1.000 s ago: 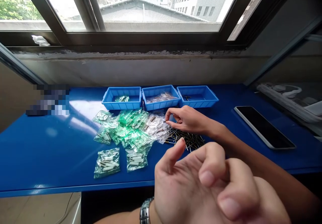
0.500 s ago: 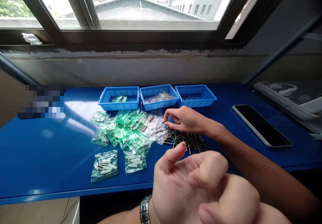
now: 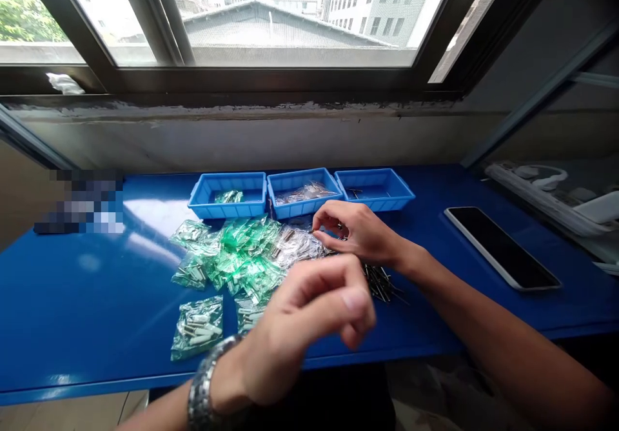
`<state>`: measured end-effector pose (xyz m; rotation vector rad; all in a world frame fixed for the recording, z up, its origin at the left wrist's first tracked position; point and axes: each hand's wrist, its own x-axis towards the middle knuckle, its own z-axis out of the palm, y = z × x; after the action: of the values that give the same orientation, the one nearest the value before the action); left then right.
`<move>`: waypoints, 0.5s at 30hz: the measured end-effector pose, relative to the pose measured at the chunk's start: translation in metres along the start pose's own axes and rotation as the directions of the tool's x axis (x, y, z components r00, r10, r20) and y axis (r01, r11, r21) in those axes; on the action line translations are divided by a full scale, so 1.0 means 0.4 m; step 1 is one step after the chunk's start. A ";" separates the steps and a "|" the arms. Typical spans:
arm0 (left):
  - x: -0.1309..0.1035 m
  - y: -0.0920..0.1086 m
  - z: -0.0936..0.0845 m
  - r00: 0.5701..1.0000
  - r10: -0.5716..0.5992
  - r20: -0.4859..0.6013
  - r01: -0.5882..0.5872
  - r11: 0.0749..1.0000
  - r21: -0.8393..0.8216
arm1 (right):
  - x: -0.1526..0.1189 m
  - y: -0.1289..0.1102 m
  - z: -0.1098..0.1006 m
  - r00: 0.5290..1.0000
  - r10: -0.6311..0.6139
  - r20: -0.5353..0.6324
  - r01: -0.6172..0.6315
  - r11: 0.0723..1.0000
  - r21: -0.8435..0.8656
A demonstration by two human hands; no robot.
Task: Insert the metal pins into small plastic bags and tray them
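My left hand (image 3: 309,315), with a metal watch (image 3: 203,379) on its wrist, is raised close to the camera. Its fingers are curled, the thumb lies against the index finger, and no object shows in it. Over a pile of thin dark rods (image 3: 380,282) hovers my right hand (image 3: 360,230), thumb and index finger pinched together. A tiny dark bit shows at those fingertips, too small to name. Clear packets of rods (image 3: 297,244) lie beside the pinch. Left of them are heaped green packets (image 3: 249,240) with small white and metal parts.
Three blue trays stand along the back: a left tray (image 3: 229,210) with green packets, a middle tray (image 3: 304,206) with clear packets, a right tray (image 3: 387,204) with a few rods. A phone (image 3: 503,247) lies at right. One green packet (image 3: 197,328) sits near the front edge.
My left hand has turned from palm up to thumb side up and moved up and left, its thumb closing against the index finger. My right hand stays over the rods, still pinched.
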<state>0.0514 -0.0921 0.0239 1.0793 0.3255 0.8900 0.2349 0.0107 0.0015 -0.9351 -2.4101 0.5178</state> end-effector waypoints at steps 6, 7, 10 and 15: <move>0.057 0.135 -0.118 0.962 0.203 -0.181 -0.109 0.899 0.425 | -0.001 -0.011 0.001 0.988 0.091 -0.122 -0.061 0.970 0.236; 0.072 0.139 -0.142 0.954 0.225 -0.200 -0.112 0.882 0.457 | -0.001 -0.011 0.004 0.983 0.121 -0.136 -0.078 0.955 0.286; 0.104 0.118 -0.204 0.935 0.270 -0.227 -0.107 0.830 0.547 | -0.001 -0.007 0.014 0.961 0.186 -0.205 -0.084 0.902 0.423; 0.096 0.059 -0.235 0.902 0.375 -0.213 -0.076 0.625 0.777 | -0.002 -0.005 0.029 0.930 0.246 -0.274 -0.061 0.837 0.544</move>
<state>0.0052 -0.0002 0.0075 1.7700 0.9525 1.2344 0.2278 0.0066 -0.0071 -0.8833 -1.7517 0.9438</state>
